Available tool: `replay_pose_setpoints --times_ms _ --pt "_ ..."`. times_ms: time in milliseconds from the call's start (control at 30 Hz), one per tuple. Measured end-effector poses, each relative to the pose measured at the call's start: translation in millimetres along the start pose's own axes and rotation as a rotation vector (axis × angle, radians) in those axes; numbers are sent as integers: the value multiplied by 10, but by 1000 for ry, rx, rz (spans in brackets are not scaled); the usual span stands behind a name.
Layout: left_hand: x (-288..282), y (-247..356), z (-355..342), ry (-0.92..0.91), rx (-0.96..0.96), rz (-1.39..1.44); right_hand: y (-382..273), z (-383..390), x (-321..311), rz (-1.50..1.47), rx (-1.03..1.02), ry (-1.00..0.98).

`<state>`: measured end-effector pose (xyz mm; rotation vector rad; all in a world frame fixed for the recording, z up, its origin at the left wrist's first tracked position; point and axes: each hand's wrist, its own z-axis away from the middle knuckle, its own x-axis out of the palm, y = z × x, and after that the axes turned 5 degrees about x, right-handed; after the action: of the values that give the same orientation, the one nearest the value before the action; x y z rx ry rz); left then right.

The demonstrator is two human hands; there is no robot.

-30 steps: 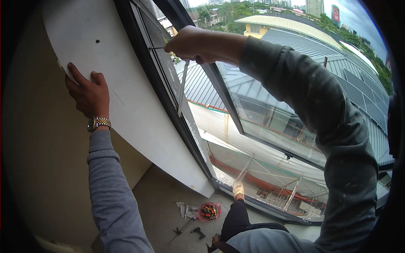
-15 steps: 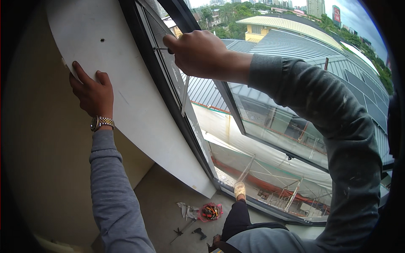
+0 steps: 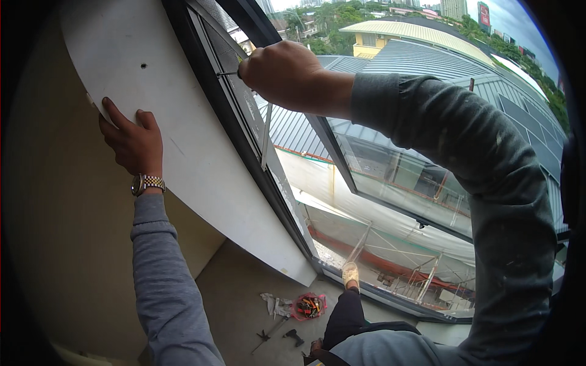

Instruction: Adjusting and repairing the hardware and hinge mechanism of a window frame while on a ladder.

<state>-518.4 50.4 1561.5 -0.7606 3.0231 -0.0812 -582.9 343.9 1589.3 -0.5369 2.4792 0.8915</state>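
My right hand [image 3: 285, 74] is closed around the handle of a screwdriver [image 3: 227, 74], most of it hidden in the fist. The thin shaft points left, its tip at the dark window frame [image 3: 210, 91]. Lower left, my left hand [image 3: 132, 137] rests against the edge of a white wall panel [image 3: 183, 146], fingers apart and holding nothing. A small dark hole [image 3: 143, 65] shows in the panel above that hand. A metal stay arm [image 3: 267, 137] spans the opening below my right hand.
An opened glass sash [image 3: 397, 174] hangs outward on the right, above scaffolding [image 3: 421, 277] and roofs. On the floor lie a pink bag of tools [image 3: 309, 306], a caulking gun [image 3: 268, 335] and a dark drill [image 3: 293, 337]. My shoe [image 3: 350, 276] stands by the sill.
My right hand has turned slightly about the screwdriver, and its fingers have shifted on the handle. The whole view has moved a little; my left hand stays on the panel.
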Motion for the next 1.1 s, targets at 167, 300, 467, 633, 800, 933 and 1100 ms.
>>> replay_pose_setpoints --times_ms 167,300,467,633,800,933,1100 --pt "-99 57 -77 -6 -19 5 271 -296 84 -1667 1048 -641" --pt "-13 56 -14 -30 -31 23 151 -137 60 -900 610 -458" --pt "-24 -111 11 36 50 4 -82 -38 -46 -372 77 -196" --pt "-43 26 -20 33 26 -20 -87 64 -15 -587 365 -70" --pt "-44 -59 -76 6 6 -21 186 -384 52 -1482 817 -487" --pt "38 -28 26 -1 13 -22 57 -70 143 -306 185 -72" --pt "-9 -31 -12 9 8 -2 39 0 166 4 -66 -14"
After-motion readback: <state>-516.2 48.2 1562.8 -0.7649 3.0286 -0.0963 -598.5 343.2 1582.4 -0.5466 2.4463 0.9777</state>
